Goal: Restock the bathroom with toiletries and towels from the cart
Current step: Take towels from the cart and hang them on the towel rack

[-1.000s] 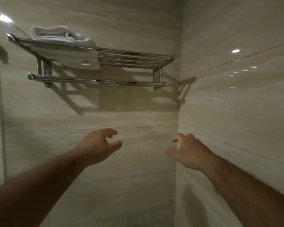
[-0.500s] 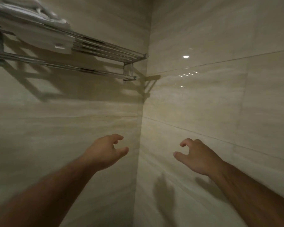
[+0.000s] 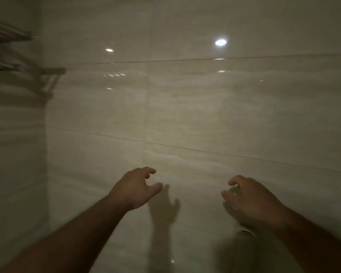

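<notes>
Facing a glossy beige tiled wall (image 3: 185,115), I hold both bare hands out in front of it. The left hand (image 3: 135,187) and the right hand (image 3: 250,198) are level with each other and well apart, fingers loosely curled and relaxed, grasping nothing. No towel, toiletry or cart shows in the head view, so the stock to be put out lies outside the frame; I cannot tell where.

A chrome wall-mounted towel rack (image 3: 10,33) juts in at the far upper left, blurred, with only the ends of its rails showing. Whether anything lies on it I cannot tell.

In my judgement, folded towels will be soft, light and bulky, best carried with both hands under the fold so the stack does not slump. Small bottles or soaps are likely hard, smooth and apt to slip, and want a firm pinch round the body. The rack is the only holder in sight, and small items would probably drop between its open rails.

A small dark fitting (image 3: 246,231) low on the right, under the right wrist, is too blurred to name.
</notes>
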Available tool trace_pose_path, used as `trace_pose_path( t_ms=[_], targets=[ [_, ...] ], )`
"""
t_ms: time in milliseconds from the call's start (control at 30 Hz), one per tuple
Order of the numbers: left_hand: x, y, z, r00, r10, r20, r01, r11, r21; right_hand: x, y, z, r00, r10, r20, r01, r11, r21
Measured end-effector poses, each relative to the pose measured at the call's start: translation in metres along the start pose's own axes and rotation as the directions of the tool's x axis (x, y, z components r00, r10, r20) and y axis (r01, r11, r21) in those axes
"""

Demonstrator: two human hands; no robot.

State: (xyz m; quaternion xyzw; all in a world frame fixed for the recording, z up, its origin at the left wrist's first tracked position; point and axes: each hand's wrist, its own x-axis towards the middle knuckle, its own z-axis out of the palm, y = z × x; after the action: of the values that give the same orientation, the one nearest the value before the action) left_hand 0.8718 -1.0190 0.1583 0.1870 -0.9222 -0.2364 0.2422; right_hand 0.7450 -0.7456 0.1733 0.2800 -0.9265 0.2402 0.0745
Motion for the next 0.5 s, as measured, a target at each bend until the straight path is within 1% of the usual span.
trace_pose_path(
  t_ms=[100,167,267,400,500],
  targets=[
    [-0.004,0.063,0.034,0.993,0.102,0.056,-0.102,0.995,-0.014,-0.031,0.059,-0.033,0.995,0.084,-0.050,-0.086,0.995,-0.043],
    [-0.011,0.107,0.063,0.983,0.154,0.100,-0.153,0.988,-0.018,-0.059,0.101,-0.057,0.986,0.164,-0.037,-0.166,0.984,-0.070],
    [-0.027,0.179,0.112,0.957,0.231,0.175,-0.227,0.973,-0.043,-0.106,0.164,-0.103,0.959,0.282,-0.024,-0.283,0.957,-0.066],
    [-0.057,0.278,0.173,0.900,0.368,0.234,-0.357,0.930,-0.086,-0.167,0.243,-0.156,0.921,0.378,-0.091,-0.385,0.919,-0.083],
    [-0.082,0.344,0.207,0.841,0.469,0.271,-0.461,0.882,-0.096,-0.211,0.293,-0.188,0.886,0.449,-0.118,-0.459,0.886,-0.069]
  ],
)
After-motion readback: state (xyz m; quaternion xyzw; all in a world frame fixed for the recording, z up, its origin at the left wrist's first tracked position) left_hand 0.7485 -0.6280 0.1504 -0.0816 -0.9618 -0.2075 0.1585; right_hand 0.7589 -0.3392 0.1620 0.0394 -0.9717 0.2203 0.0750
